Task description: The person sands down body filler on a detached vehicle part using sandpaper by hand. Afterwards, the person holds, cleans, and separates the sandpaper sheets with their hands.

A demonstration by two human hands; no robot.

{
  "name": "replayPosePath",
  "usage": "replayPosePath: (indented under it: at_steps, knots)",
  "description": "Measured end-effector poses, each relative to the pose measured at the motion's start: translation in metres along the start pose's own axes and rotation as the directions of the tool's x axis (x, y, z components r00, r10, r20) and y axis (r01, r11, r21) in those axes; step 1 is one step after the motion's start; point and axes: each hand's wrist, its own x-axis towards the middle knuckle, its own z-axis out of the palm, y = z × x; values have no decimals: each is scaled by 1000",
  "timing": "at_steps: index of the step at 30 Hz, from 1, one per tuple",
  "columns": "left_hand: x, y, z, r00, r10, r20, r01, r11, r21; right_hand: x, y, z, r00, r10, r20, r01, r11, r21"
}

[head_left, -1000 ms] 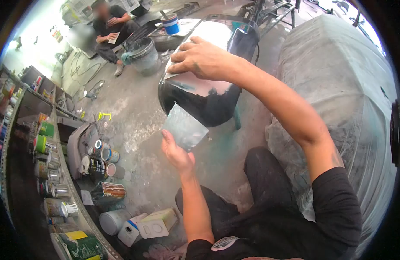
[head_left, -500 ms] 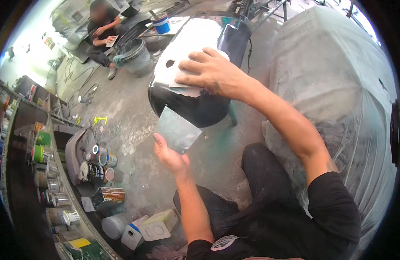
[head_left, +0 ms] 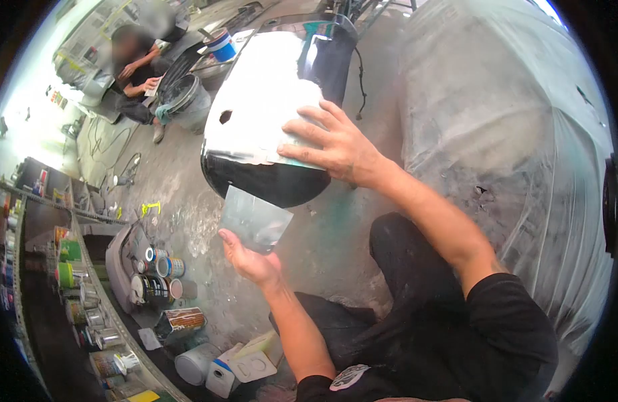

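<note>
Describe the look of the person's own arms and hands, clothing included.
Both the left hand and the right hand are bare, with no gloves showing. The forearms are uncovered, with no watch or band visible. Short black sleeves belong to a black shirt, which bears a pale, roundish emblem too blurred to read.

Reaches forward with the right arm (head_left: 433, 211), bent at the elbow (head_left: 471, 253), laying the right hand (head_left: 339, 147) palm down with spread fingers (head_left: 312, 132). Holds out the left forearm (head_left: 297, 325), with the left hand (head_left: 250, 261) palm up, thumb (head_left: 228, 239) angled outward.
</note>
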Motion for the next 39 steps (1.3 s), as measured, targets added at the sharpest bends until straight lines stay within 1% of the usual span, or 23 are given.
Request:
replayPosePath:
  at_steps: [4,7,9,12,16,18,19,21,22,23,24,25,26,27,29,33,34,35,37,39]
  knots:
    - [2,-4,-5,1000,7,-16,-7,1000,8,-21,0,2,999,25,-25,-25,1000,-10]
    - [3,-8,-8,1000,-13,22,12,1000,19,-38,0,7,998,55,-28,-54,998,26]
    - [2,-8,-6,1000,-2,-27,2,1000,27,-47,-3,9,993,106,-54,-101,991,86]
    - [-1,-3,-1,1000,-5,2,5,999,37,-60,-5,10,987,145,-66,-138,986,99]
    - [-2,0,3,999,20,-35,-20,1000,-6,-71,-6,-10,989,147,-21,-146,989,30]
    - [-1,1,0,999,-27,-34,26,1000,-12,-69,-6,-23,988,146,47,-144,989,-47]
    - [-1,0,-2,999,-14,-49,13,1000,-17,-63,-6,-26,991,128,45,-126,991,-37]
    - [1,-1,-5,999,-34,-26,34,999,13,-41,-8,-31,996,85,-14,-85,994,-64]
    - [1,-1,-6,999,-11,-49,11,1000,7,-21,-10,-32,997,58,-59,-62,996,-68]
    - [2,-1,-6,1000,-12,-20,12,1000,-8,1,-12,-30,997,32,-66,-36,998,-49]
    - [2,-1,-6,1000,-17,13,17,1000,-24,24,-12,-26,998,-15,-62,10,997,-80]
    - [3,0,-6,1000,-5,-1,5,1000,-29,42,-11,-20,997,-58,-54,51,992,-117]
    - [3,1,-6,1000,-13,17,13,999,-43,58,-8,-12,996,-89,0,88,984,-158]
    - [3,0,-6,999,-24,37,26,998,-56,73,-5,-4,995,-100,3,99,983,-153]
    - [2,1,-6,999,-25,31,26,998,-62,100,-2,8,976,-212,52,218,964,-152]
    - [3,6,-4,999,-37,39,39,998,-56,134,-3,23,953,-279,116,290,952,-95]
    - [3,5,-5,999,-39,35,41,997,-58,139,-3,26,943,-300,141,317,942,-111]
    - [4,4,-5,999,-35,39,38,997,-66,142,-3,28,942,-301,147,318,942,-109]
    - [4,1,-6,998,-43,49,47,996,-74,144,-4,23,921,-296,251,332,937,-112]
    - [6,-2,-9,997,-33,65,39,995,-96,132,-1,19,924,-283,258,318,942,-105]
